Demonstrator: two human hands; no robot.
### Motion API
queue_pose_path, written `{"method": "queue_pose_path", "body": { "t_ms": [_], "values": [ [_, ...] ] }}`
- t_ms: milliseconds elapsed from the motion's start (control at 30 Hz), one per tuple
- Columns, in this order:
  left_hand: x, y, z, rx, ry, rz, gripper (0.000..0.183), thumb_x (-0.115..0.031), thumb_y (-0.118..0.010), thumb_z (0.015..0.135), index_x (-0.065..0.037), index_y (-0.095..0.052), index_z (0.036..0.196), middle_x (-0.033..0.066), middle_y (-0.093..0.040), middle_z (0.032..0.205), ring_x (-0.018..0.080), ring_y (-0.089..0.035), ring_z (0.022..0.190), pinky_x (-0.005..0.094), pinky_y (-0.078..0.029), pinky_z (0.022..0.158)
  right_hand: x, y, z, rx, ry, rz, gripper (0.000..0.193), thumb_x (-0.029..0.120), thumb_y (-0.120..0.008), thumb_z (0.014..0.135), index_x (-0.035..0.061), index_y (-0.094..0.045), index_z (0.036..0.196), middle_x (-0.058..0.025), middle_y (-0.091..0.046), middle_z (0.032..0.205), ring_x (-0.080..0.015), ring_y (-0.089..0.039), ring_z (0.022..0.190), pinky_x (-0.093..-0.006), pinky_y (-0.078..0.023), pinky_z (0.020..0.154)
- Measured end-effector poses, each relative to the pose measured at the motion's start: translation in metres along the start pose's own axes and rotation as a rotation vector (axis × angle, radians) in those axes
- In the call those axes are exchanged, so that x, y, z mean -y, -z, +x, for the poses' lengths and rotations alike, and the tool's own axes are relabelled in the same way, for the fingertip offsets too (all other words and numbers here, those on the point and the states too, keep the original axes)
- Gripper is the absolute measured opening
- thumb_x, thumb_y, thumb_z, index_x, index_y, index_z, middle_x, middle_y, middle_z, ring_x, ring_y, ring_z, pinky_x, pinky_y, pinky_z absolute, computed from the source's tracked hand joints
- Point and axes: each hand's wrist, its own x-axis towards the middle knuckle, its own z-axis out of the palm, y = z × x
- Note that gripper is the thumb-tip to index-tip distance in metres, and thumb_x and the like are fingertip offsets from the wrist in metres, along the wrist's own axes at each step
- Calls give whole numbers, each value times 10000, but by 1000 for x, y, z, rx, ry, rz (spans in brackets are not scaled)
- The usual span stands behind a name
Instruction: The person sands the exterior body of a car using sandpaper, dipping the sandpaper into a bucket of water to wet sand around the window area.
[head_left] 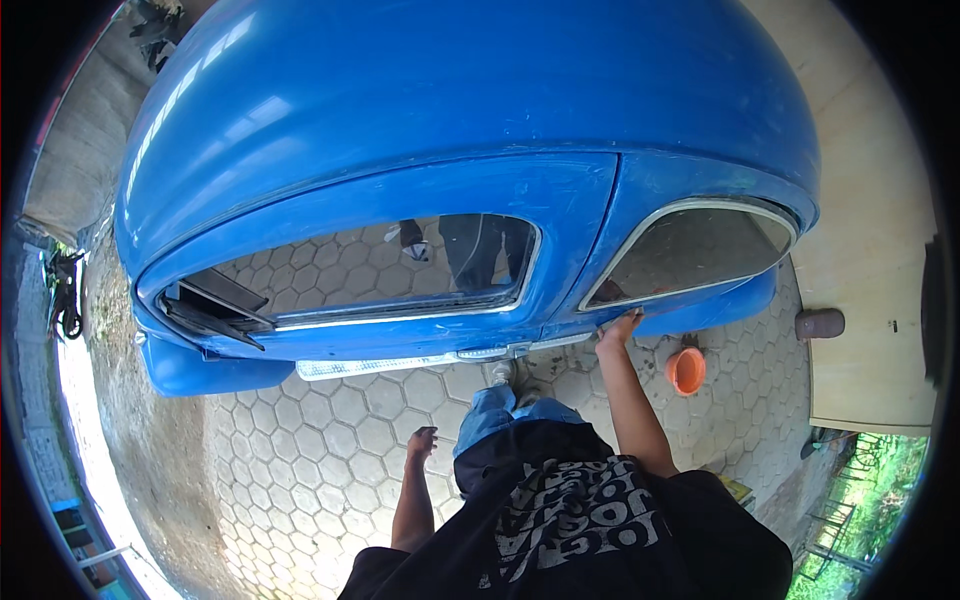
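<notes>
My right hand (620, 328) is up against the side of a blue car (480, 90), just under the rear side window (700, 250). Its fingers are bent and pressed together at the panel; whatever they may hold is too small or hidden to name. Out to my left, my left hand (423, 441) hangs beside my hip, clear of the car. Its fingers are loosely bent, partly apart, and no held thing shows. Scuffs and pale marks run along the paint around the door window (370, 265).
An orange bucket (686, 371) stands on the hexagonal paving (330, 435), right of my right arm. A pale running board (375, 368) juts out near my feet. Beyond the car's right end is a beige wall (865, 370) with a brown object (820, 323) beside it.
</notes>
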Motion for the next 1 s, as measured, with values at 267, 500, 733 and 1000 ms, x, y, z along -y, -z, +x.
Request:
{"method": "queue_pose_path", "body": {
  "t_ms": [267, 500, 733, 1000],
  "values": [
    [49, 12, -46, 3, 98, -5, 373, -331, -511, 874, -107, -649, 1139, 101, -668, 926, 205, -644, 712, 332, -481, 536, 13, -16, -28, -69, -47, -77, 539, 426, -328, 1002, 305, -101, 1476, -40, -286, 1500, -287, -358, 1318, -558, -302, 1030],
    [58, 57, -46, 245, 287, 359, 418, -359, -440, 893, -160, -596, 1226, 71, -652, 1114, 227, -647, 882, 434, -491, 787, -22, -6, -38, -69, -26, -225, 530, 441, -398, 973, 292, -194, 1439, -9, -316, 1478, -277, -365, 1295, -528, -367, 944],
    [-20, 133, 50, 93, -135, 560, 329, -298, -469, 884, -135, -673, 1085, 98, -706, 910, 210, -670, 643, 337, -545, 606, -49, -14, -67, -103, 66, -182, 517, 371, -459, 969, 239, -262, 1428, -33, -348, 1454, -270, -388, 1284, -514, -405, 921],
    [-133, 88, 123, 411, -405, 1010, 316, -336, -461, 909, -185, -665, 1099, 91, -634, 1172, 301, -594, 1077, 390, -466, 928, -90, -2, -48, -280, 48, -91, 391, 334, -641, 882, 212, -544, 1241, 26, -597, 1112, -131, -523, 977, -320, -446, 674]
  ]
}}
